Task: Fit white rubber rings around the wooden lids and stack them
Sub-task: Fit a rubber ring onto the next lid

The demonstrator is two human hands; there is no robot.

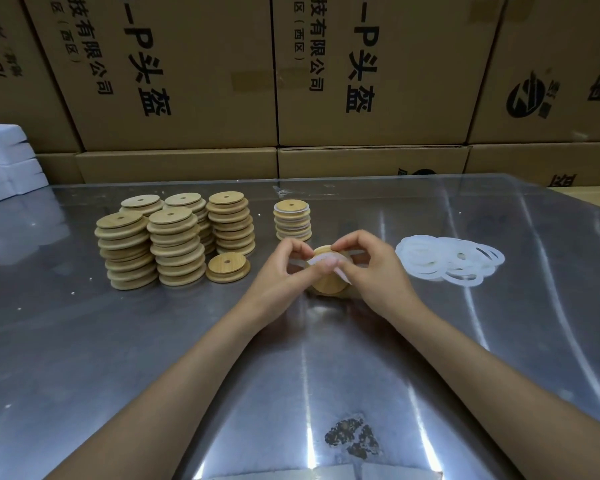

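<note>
At the middle of the table a round wooden lid (327, 285) is held between both hands. A white rubber ring (317, 260) is stretched across its top. My left hand (282, 273) pinches the ring and lid on the left side. My right hand (371, 270) pinches the ring on the right side, with part of it sticking out past the fingers. Just behind the hands stands a short stack of ringed lids (292, 220). Bare wooden lids (174, 237) stand in several tall stacks at the left, with a single lid (228, 267) lying in front of them. Loose white rings (449, 262) lie in a heap at the right.
The shiny metal table (153, 358) has a rough dark patch (352, 436) near its front edge. Large printed cardboard boxes (371, 71) form a wall along the back edge. A stack of white flat packs (6, 164) sits at the far left.
</note>
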